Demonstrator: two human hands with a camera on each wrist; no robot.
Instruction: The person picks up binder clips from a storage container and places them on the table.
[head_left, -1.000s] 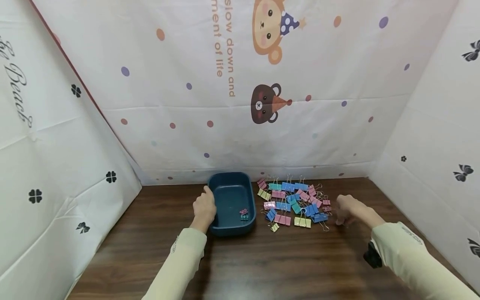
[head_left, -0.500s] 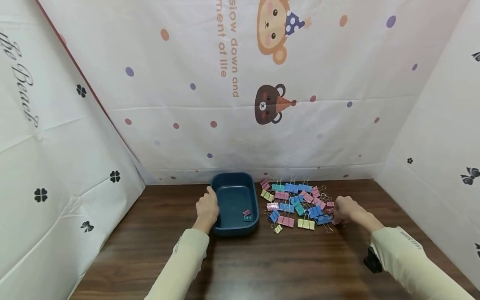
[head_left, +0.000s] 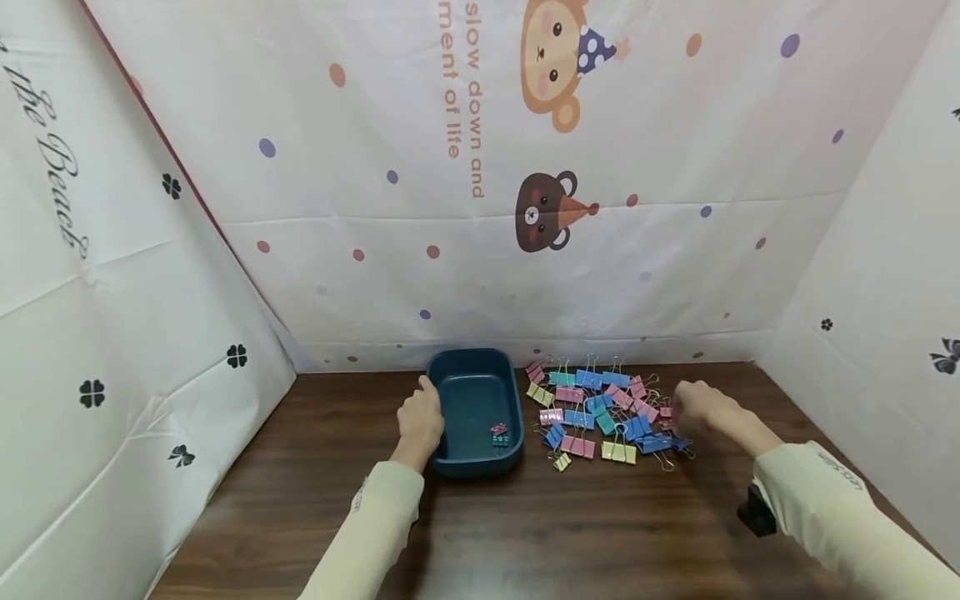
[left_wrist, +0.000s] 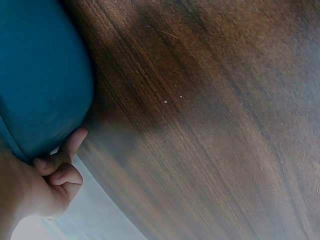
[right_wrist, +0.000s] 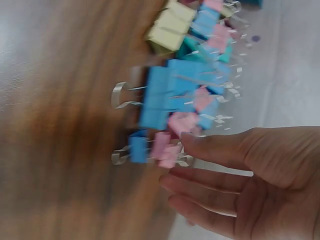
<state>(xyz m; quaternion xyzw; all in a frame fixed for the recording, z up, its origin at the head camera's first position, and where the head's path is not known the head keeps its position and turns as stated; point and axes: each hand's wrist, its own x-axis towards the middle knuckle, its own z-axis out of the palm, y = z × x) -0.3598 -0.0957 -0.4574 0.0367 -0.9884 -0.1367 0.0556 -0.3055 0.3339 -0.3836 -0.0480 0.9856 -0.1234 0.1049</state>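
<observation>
My left hand (head_left: 420, 421) grips the left wall of a dark blue plastic bin (head_left: 471, 400); in the left wrist view its fingers curl at the bin's outer edge. Two small binder clips, one pink (head_left: 498, 429) and one teal (head_left: 500, 441), lie inside the bin. At the right end of a spread of binder clips, my right hand (head_left: 701, 406) reaches low. In the right wrist view its thumb and fingers are apart, tips right at small pink binder clips (right_wrist: 169, 156). A small blue binder clip (right_wrist: 138, 147) lies just beyond them.
Several binder clips in blue, pink, teal and yellow lie between bin and right hand, including a large yellow one (head_left: 618, 452). A small yellow clip (head_left: 562, 462) sits nearest the front. Printed white sheets (head_left: 360, 292) enclose the brown wooden table (head_left: 570, 533).
My right hand has come closer to the clips' right end, and a small blue clip now shows beneath it. The left hand stays on the bin. The head view has shifted slightly.
</observation>
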